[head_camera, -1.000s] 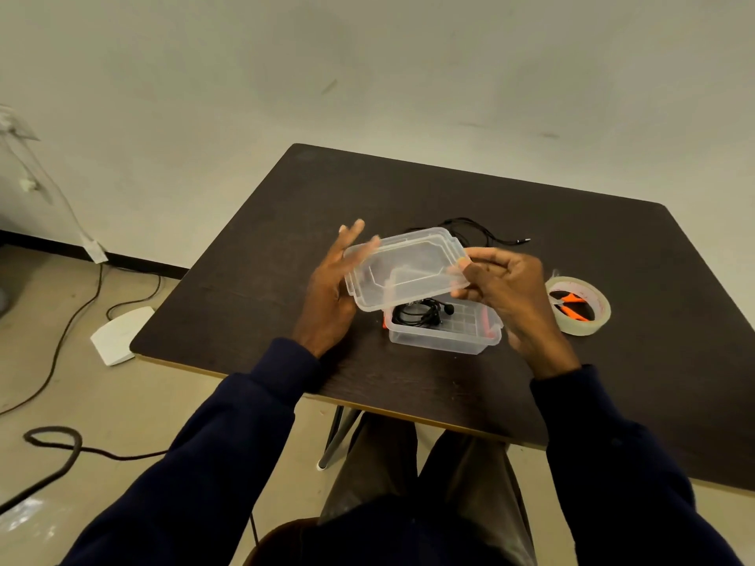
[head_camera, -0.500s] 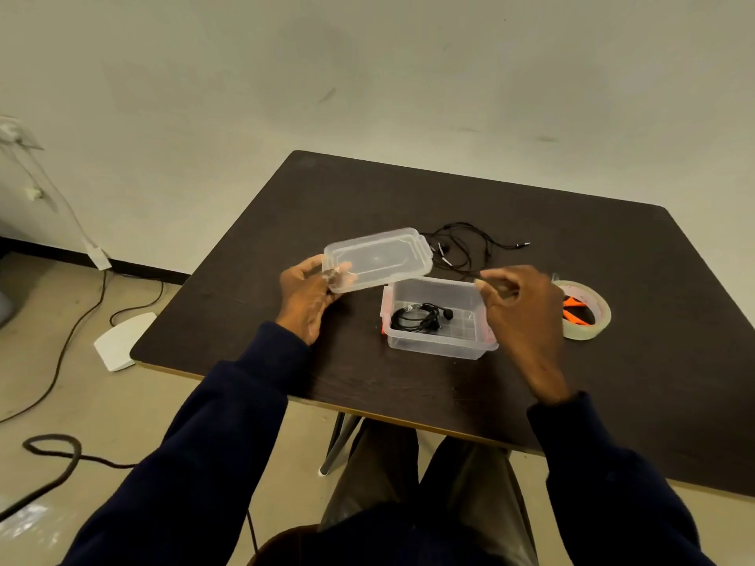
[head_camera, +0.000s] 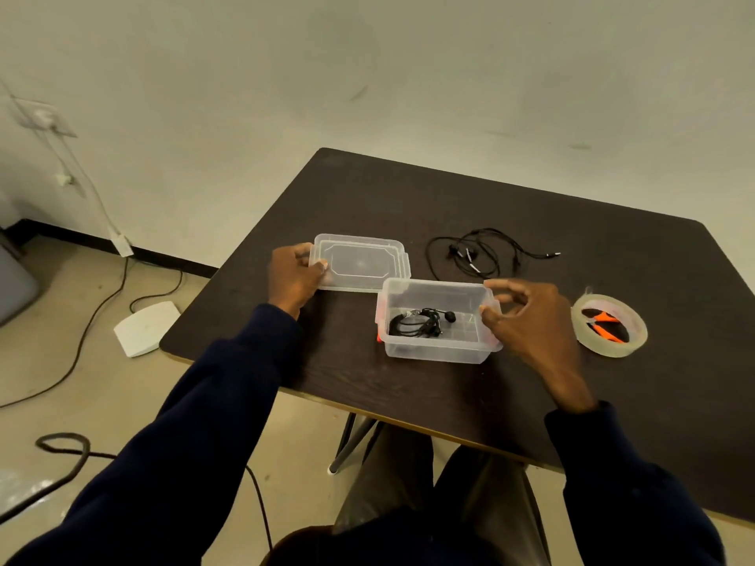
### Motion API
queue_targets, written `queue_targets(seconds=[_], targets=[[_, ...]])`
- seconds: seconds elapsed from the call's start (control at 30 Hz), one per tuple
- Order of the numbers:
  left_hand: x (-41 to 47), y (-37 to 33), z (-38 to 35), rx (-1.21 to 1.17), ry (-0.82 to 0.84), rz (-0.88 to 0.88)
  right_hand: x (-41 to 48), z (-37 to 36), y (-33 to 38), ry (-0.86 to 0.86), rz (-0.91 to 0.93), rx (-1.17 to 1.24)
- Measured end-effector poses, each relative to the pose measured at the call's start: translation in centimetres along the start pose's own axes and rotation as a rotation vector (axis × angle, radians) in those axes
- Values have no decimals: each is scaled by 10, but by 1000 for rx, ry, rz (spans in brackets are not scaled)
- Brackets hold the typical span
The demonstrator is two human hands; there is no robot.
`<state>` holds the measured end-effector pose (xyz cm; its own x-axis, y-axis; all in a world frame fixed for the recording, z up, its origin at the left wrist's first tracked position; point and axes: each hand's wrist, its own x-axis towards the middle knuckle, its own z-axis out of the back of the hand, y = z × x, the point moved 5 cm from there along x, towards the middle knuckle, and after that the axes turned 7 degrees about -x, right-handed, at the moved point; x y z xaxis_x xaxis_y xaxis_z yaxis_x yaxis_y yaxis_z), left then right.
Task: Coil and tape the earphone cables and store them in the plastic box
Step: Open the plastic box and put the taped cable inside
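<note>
Loose earphone cable (head_camera: 482,253) at 12 o'clock of my right hand (head_camera: 527,320), nearer it | right fingers part-curled, empty, at plastic box (head_camera: 437,349) rim | left hand (head_camera: 292,277) pinching lid (head_camera: 361,261).

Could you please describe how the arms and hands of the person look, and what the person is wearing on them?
Both arms are covered by long dark navy sleeves that end at the wrists, with plain cuffs and no visible logo or marking. The left hand and the right hand are bare: no gloves, and no rings or watch can be seen.
</note>
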<state>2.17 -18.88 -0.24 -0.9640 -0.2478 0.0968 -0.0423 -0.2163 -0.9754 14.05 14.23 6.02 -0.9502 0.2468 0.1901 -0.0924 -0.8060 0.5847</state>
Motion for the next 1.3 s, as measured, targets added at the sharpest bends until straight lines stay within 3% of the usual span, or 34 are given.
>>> queue_targets(seconds=[0.17,0.33,0.5,0.83,1.03,1.13,1.3], targets=[[12,1,-11,216,3,-102,1,-27,20,39,34,16],[18,-4,-19,96,258,-113,2,-46,28,-25,-11,162],[24,-7,-23,181,395,-231,20,-62,32,-64,-23,230],[61,-10,-23,242,305,-252,69,-78,58,-133,-4,153],[67,1,-7,-229,170,38,93,-90,67,-152,41,187],[57,4,0,-315,172,80,91,-73,51,-230,52,216],[31,6,-3,-169,149,-37,71,-36,-22,-236,21,38]])
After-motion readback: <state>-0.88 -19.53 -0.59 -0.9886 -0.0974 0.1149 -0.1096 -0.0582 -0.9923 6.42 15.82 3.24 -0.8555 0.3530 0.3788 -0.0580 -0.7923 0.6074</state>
